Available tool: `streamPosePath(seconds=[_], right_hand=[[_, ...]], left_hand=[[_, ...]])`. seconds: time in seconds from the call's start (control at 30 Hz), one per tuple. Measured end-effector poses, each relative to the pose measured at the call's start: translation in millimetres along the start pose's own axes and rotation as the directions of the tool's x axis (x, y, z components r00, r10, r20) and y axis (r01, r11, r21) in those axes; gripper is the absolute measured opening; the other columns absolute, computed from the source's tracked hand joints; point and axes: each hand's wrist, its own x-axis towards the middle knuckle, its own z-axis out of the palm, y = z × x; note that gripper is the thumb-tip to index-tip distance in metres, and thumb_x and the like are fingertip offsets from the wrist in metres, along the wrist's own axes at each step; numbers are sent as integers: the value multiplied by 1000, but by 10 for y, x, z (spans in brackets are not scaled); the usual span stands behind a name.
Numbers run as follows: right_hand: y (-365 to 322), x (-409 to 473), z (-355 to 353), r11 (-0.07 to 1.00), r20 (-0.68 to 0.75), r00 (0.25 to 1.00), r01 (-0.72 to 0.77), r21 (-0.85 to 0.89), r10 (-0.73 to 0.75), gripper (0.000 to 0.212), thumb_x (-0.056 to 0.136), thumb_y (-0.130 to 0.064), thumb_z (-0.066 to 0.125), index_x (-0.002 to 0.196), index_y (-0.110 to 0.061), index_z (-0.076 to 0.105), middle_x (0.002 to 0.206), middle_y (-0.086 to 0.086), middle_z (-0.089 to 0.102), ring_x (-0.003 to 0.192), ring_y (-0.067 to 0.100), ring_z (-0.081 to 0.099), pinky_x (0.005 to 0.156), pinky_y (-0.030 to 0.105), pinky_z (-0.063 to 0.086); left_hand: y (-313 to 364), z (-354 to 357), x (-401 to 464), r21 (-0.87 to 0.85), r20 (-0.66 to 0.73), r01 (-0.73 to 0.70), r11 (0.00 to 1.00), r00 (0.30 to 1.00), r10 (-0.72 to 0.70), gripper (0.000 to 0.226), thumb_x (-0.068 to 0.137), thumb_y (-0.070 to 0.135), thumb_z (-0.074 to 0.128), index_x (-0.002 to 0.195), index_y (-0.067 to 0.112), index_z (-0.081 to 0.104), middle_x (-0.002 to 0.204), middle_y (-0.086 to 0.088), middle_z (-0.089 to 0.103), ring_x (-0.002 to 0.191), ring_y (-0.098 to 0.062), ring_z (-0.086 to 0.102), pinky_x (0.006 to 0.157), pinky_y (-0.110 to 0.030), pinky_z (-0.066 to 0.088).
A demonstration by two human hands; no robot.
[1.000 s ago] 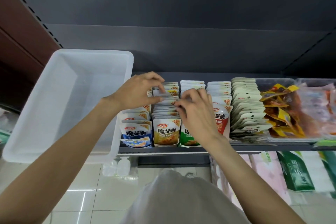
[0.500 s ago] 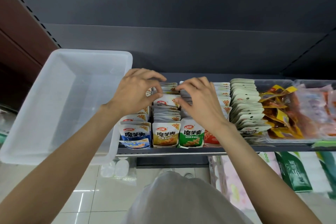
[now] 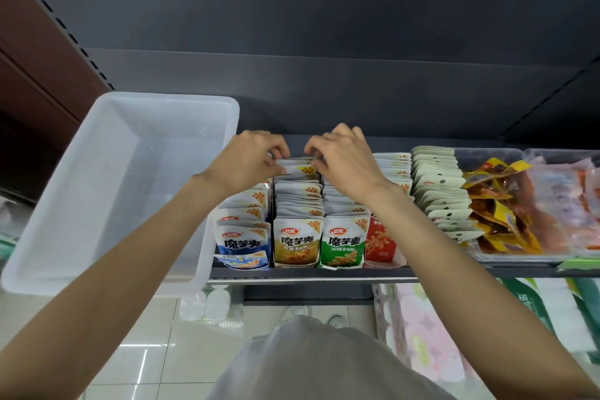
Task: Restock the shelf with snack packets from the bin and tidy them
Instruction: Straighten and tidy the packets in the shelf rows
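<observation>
Rows of small snack packets stand upright on the dark shelf [image 3: 308, 272]: a blue row [image 3: 242, 243], a yellow row [image 3: 297, 242], a green row [image 3: 344, 245] and a red row [image 3: 380, 242]. My left hand [image 3: 246, 162] and my right hand [image 3: 344, 159] are at the back of the yellow row, fingertips curled and pinching the top edges of the rear yellow packets [image 3: 297, 169] from either side. The clear plastic bin [image 3: 42, 256] sits to the left, with nothing inside it.
A row of pale green-white packets [image 3: 438, 185] stands right of the red row. Clear trays with orange [image 3: 500, 204] and reddish snacks [image 3: 565, 195] fill the shelf's right end. Goods sit on the lower shelf at right [image 3: 532, 305]. Tiled floor [image 3: 136, 357] is below.
Both hands have moved farther back along the rows, from the middle to the rear of the yellow row. The green front packet is now uncovered.
</observation>
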Motion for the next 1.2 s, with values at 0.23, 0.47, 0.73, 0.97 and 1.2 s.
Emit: streamPosePath(seconds=[0.23,0.47,0.73,0.97,1.2], right_hand=[[25,-23,-66,997,-30,997,72,12,-71,12,90,-15,57,91,-17,69,89,-4,69,90,18,50,78,28,28],[17,-148,-86,998,-80,995,56,26,-54,25,91,-14,57,115,-13,67,109,1,68,106,24,51,84,34,35],[-29,-301,2,994,190,981,64,-92,-46,49,101,-40,33,144,-18,36,157,-3,19,146,18,2,116,45,0],[-68,-367,-32,989,290,956,90,-121,-51,61,99,-51,17,151,-19,10,159,-8,0,144,13,-15,116,46,-11],[9,-775,-102,981,-177,980,-60,184,93,18,88,-12,60,103,-12,71,112,3,64,113,24,47,98,43,43]], left_hand=[[1,38,-138,-108,-83,-9,994,997,0,13,80,15,73,93,20,72,89,5,67,71,-9,65,68,-10,46],[20,67,-230,-23,-173,126,992,976,-128,31,93,29,56,123,22,59,125,-2,59,105,-15,60,87,-30,47],[161,122,-278,490,132,-18,872,990,-54,51,101,38,20,149,20,20,156,4,16,144,-13,12,117,-48,1],[244,62,-427,334,69,88,938,991,-118,52,101,36,24,150,18,14,158,2,10,145,-11,5,116,-38,-2],[617,108,-874,140,-315,230,963,932,-177,28,84,20,64,111,14,66,111,-6,68,96,-27,65,88,-39,48]])
